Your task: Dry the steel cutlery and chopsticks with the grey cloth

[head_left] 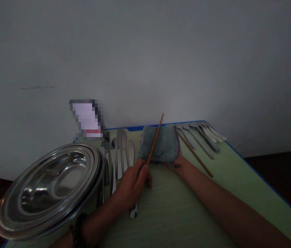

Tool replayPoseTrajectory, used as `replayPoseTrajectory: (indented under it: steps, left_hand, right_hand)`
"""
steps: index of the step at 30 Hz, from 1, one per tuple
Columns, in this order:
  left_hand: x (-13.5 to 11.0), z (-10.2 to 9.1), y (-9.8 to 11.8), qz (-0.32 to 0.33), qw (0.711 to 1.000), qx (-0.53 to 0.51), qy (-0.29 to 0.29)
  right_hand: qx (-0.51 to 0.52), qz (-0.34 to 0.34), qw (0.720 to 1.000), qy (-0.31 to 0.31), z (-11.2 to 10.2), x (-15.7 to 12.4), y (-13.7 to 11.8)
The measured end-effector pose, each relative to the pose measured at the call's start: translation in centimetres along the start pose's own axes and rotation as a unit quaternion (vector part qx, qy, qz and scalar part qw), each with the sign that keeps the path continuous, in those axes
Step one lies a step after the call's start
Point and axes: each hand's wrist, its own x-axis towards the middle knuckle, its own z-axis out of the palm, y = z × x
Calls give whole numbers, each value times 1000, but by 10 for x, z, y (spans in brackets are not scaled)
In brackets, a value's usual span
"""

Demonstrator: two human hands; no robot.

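Observation:
My left hand (133,182) is closed round the lower end of a brown wooden chopstick (156,135), which slants up and to the right. A grey checked cloth (168,144) lies behind the chopstick, draped over my right hand (178,163). That hand supports the cloth from beneath, its fingers mostly hidden. Another chopstick (198,159) rests on the table just right of the cloth. Several table knives (120,148) lie left of the cloth, partly behind my left hand and forearm.
Stacked steel divided plates (49,186) stand at the left of the green, blue-edged table (176,217). Several spoons and forks (199,137), some white-handled, lie at the far right. A pixelated phone-like object (87,117) leans near the wall (145,62) behind the table.

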Motion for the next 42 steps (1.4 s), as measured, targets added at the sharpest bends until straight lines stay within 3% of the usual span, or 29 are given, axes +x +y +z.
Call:
replayPoseTrajectory:
  steps: [4, 7, 11, 15, 21, 28, 32, 39, 42]
  left_hand:
    - [-1, -1, 1, 14, 999, 45, -22]
    - [0, 0, 1, 15, 997, 69, -39]
    - [0, 1, 3, 6, 993, 104, -55]
    - [0, 1, 5, 0, 989, 135, -61]
    - [2, 1, 5, 1, 986, 148, -72]
    - [1, 2, 4, -7, 986, 156, -66]
    - [1, 4, 3, -12, 987, 152, -50]
    - [1, 4, 3, -24, 989, 138, -37]
    - [1, 5, 3, -19, 994, 106, -8]
  right_hand:
    - [102, 71, 991, -45, 8, -4, -4]
    - [118, 99, 988, -34, 9, -4, 0]
    - [82, 73, 993, 33, 6, -1, 6]
    - [58, 68, 994, 63, 5, -1, 7]
    - [110, 61, 992, 4, 9, -4, 6]
    - [175, 105, 979, -4, 9, 0, 3]
    - [202, 93, 975, -23, 10, -3, 0]
    - [111, 61, 992, -5, 13, -6, 1]
    - [120, 68, 990, 9, 13, -6, -2]
